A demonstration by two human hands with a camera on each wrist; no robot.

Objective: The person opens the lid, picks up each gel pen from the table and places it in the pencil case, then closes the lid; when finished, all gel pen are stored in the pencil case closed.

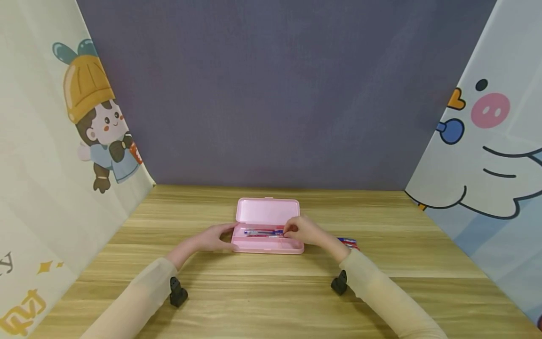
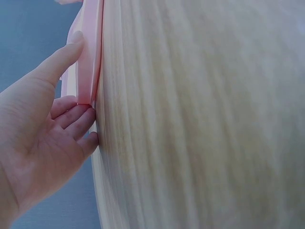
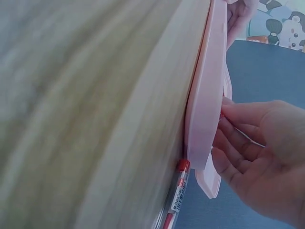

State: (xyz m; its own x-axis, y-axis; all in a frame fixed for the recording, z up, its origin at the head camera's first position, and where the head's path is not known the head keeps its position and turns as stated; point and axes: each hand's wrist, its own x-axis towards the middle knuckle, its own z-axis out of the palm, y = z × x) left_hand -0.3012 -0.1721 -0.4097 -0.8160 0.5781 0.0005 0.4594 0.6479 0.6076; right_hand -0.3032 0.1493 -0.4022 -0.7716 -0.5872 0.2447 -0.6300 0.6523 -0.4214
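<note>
A pink pencil case [image 1: 254, 250] lies on the table with its lid [image 1: 267, 211] raised at the back. My left hand [image 1: 213, 238] holds the case's left end; in the left wrist view its thumb lies along the pink wall [image 2: 89, 62] and its fingertips touch the end. Several pens [image 1: 260, 232] lie in the long compartment. Over the right part of the case, my right hand [image 1: 306, 230] pinches a pen whose red tip [image 3: 221, 115] shows at the thumb and forefinger; the rest of that pen is mostly hidden.
Several red and blue pens [image 1: 349, 243] lie on the wooden table [image 1: 254, 292] to the right of the case, partly behind the right forearm. One red-capped pen [image 3: 179, 193] lies close by the case's corner. A dark panel [image 1: 271, 94] stands behind the table, with printed sheets at both sides.
</note>
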